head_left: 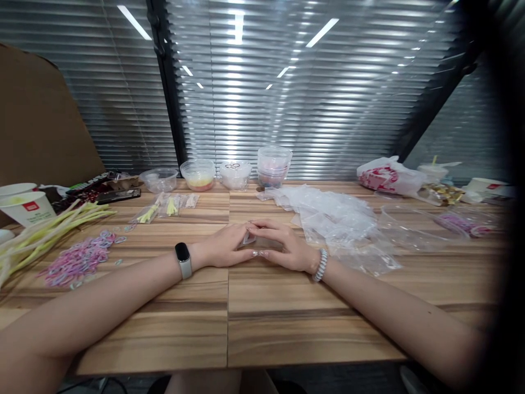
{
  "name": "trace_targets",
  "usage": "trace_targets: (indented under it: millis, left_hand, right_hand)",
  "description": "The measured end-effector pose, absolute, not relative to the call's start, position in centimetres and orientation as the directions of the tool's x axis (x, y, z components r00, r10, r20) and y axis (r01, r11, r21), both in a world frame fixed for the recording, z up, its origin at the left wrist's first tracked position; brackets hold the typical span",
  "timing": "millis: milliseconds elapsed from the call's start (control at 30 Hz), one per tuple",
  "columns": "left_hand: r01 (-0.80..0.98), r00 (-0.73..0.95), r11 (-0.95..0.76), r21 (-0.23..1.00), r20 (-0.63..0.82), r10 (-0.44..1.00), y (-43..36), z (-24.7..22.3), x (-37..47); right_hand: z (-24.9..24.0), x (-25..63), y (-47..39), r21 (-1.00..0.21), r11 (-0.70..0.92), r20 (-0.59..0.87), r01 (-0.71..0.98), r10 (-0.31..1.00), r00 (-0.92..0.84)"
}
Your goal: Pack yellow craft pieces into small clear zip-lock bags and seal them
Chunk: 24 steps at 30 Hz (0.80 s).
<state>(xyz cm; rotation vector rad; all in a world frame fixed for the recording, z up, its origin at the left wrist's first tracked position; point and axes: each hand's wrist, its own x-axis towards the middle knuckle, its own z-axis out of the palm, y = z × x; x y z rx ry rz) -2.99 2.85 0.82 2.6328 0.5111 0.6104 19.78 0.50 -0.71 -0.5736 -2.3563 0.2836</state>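
My left hand [225, 245] and my right hand [287, 246] meet over the middle of the table, thumb tips and fingertips close together. Between them shows a small clear plastic bag [248, 238], pinched by the fingers of both hands and partly hidden behind them. A heap of clear plastic bags [332, 213] lies just beyond my right hand. Farther out on the left are filled small bags [172, 206] with yellow strips in them. Pink and purple rubber bands [84, 258] lie in a loose pile beside my left forearm.
Clear plastic tubs [197, 174] stand along the back edge below the blinds. Yellow and cream strips [45, 232] and paper cups [28, 208] are at the far left. A white and red plastic bag [388, 176] sits at the back right.
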Motion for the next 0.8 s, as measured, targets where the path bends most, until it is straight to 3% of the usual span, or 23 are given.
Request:
trace_targets:
  millis: [800]
  left_hand:
    - [0.278, 0.832, -0.844, 0.458, 0.324, 0.45, 2.48, 1.0, -2.69]
  right_hand:
    - [-0.73, 19.85, 0.67, -0.314, 0.897, 0.57, 0.312, 0.441, -0.694]
